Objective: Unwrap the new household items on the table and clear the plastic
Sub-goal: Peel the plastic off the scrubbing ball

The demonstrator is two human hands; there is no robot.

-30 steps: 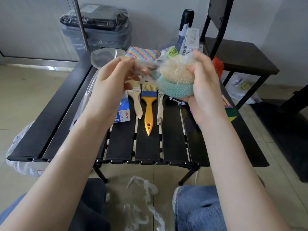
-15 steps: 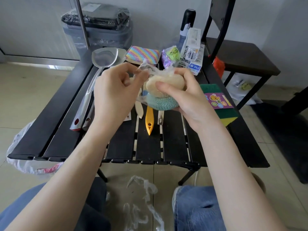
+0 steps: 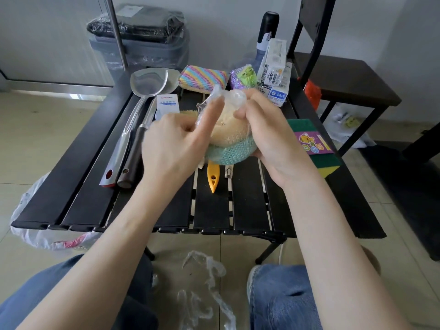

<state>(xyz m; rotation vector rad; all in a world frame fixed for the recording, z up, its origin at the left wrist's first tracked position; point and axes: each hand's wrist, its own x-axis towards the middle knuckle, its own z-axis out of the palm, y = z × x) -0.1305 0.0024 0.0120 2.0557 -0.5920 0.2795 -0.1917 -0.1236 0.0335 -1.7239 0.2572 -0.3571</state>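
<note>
A: Where's the scrubber bundle (image 3: 228,136)?

B: I'm holding it up over the middle of the counter (image 3: 166,210). My right hand (image 3: 273,144) is cupping and clenching it; my left hand (image 3: 173,144) is pinching the clear wrap (image 3: 221,98) bunched on top.

A: Handling?

B: I'm judging it light, soft and squashy, with thin, slippery film. I'm thinking the best hold is the loose bunch on top, not the knit.

Soft, even daylight fills my view, with only faint shadows under the table (image 3: 78,186). The metal spatula (image 3: 152,79) carries mild glare. Wide-angle bending curves the edges; focus is slightly soft.
</note>
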